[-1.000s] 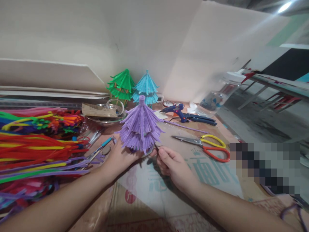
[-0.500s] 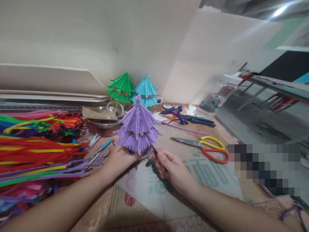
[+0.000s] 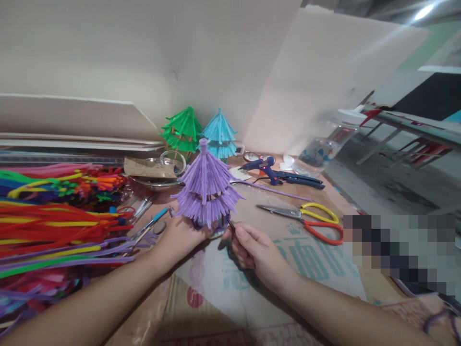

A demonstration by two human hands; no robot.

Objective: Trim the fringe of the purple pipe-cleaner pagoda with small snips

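Printed cardboard (image 3: 180,300) lies beneath the purple tiered model (image 3: 205,185), mid-view. Near its base, the right hand (image 3: 254,245) pinches a thin dark tool (image 3: 231,225), forearm angled inward; the left hand (image 3: 186,234) meets the lower edge, fingers hidden, grip unreadable.

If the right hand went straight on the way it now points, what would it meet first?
Most likely the purple tiered model, near its base: the thin dark tool in the right hand points there. Whether the tip touches it is unclear.

left grip (image 3: 184,235): at purple model (image 3: 206,185) | right grip (image 3: 250,243): pinching thin dark tool (image 3: 231,225) | scissors (image 3: 299,216): lying nearby
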